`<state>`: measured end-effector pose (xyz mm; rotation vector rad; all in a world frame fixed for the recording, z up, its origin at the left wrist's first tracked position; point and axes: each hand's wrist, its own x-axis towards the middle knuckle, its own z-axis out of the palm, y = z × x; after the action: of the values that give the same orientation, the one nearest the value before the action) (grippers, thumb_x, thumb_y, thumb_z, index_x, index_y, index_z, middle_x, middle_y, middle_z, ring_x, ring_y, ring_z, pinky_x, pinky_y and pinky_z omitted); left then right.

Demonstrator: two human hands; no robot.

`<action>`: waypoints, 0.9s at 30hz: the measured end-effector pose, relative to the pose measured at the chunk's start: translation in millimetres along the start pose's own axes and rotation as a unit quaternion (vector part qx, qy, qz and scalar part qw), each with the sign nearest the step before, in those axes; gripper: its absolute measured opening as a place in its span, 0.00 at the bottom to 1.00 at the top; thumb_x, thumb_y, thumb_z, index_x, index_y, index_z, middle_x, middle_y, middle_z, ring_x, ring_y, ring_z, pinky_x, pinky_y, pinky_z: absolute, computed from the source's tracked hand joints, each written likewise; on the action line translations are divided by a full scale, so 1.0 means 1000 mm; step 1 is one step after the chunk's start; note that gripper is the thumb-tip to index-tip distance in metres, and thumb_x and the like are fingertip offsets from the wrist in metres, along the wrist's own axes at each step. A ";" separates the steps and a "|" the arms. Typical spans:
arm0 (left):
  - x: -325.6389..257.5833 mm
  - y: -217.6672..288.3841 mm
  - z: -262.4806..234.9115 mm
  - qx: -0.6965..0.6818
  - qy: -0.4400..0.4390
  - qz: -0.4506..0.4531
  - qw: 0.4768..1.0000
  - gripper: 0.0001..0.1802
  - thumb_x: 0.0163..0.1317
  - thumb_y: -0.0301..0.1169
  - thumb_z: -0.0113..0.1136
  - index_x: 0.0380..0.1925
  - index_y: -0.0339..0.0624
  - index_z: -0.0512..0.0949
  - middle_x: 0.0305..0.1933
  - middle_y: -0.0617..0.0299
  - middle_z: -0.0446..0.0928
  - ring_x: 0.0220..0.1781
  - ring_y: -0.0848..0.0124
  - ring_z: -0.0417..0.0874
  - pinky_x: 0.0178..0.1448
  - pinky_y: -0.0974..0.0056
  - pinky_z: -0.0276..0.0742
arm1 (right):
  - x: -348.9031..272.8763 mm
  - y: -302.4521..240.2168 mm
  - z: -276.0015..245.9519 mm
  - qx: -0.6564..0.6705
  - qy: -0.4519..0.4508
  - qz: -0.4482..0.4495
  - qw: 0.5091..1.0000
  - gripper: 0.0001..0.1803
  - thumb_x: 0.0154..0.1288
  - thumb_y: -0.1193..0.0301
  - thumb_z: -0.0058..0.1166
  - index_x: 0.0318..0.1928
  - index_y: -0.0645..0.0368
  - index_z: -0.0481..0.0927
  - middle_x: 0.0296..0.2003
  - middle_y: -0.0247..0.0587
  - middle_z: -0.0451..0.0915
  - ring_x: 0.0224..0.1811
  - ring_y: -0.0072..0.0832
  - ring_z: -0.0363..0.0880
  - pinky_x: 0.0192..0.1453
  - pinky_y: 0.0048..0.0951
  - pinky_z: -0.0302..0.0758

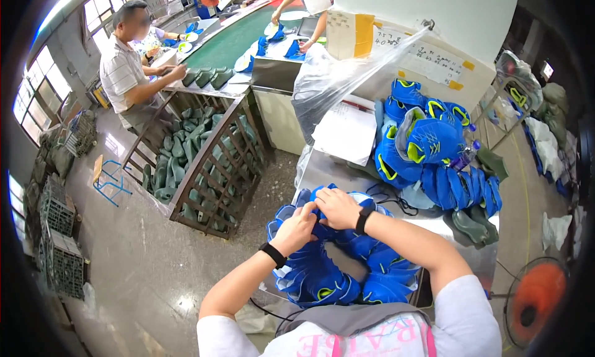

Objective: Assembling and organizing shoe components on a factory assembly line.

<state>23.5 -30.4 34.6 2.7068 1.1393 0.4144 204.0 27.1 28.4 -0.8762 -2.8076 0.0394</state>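
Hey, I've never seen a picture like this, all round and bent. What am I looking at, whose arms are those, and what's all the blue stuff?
It is one view from a wide camera worn on a person's head, looking down, so edges bend. The arms from below are that person's own. The left hand and right hand meet on a stack of blue shoe uppers lying on a metal table. More blue uppers are heaped farther back beside a clear plastic bag. Two other people work at a green belt behind.

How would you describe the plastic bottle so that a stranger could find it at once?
Start at the steel worktable in front of the person. On its right side lies a heap of blue shoe uppers. The bottle lies tilted against the heap: clear and purple-tinted, the only hard thing among cloth.
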 end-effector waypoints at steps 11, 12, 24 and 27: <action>-0.031 -0.005 -0.022 0.135 -0.024 -0.165 0.977 0.22 0.41 0.47 0.63 0.30 0.40 0.77 0.53 0.57 0.65 0.60 0.57 0.60 0.57 0.55 0.61 | -0.122 -0.040 -0.079 0.019 -0.106 0.009 0.994 0.11 0.51 0.59 0.52 0.28 0.52 0.72 0.27 0.32 0.71 0.33 0.26 0.72 0.27 0.28 0.70; -0.022 0.002 -0.023 0.176 -0.010 -0.097 0.979 0.18 0.44 0.42 0.59 0.31 0.39 0.77 0.55 0.56 0.64 0.61 0.56 0.59 0.60 0.53 0.58 | -0.122 -0.050 -0.078 -0.006 -0.093 0.003 0.996 0.10 0.51 0.60 0.51 0.28 0.52 0.72 0.27 0.31 0.70 0.32 0.25 0.71 0.26 0.27 0.69; 0.009 0.005 0.013 0.012 -0.179 0.052 0.982 0.10 0.47 0.31 0.53 0.31 0.43 0.77 0.46 0.49 0.72 0.54 0.56 0.69 0.49 0.58 0.66 | -0.090 -0.044 -0.050 0.039 -0.142 0.091 0.985 0.13 0.51 0.62 0.48 0.24 0.60 0.76 0.25 0.45 0.75 0.28 0.37 0.78 0.30 0.35 0.72; 0.012 0.002 0.027 0.067 -0.107 0.060 0.990 0.12 0.50 0.32 0.52 0.33 0.41 0.78 0.57 0.44 0.64 0.63 0.50 0.59 0.54 0.57 0.63 | -0.034 -0.021 -0.022 0.060 -0.417 0.158 0.893 0.13 0.52 0.67 0.45 0.37 0.51 0.80 0.39 0.41 0.80 0.42 0.42 0.78 0.43 0.49 0.72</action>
<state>41.3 -24.6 11.7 2.8593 0.9823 0.0601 224.2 -10.3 45.4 -1.5717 -3.2853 0.8125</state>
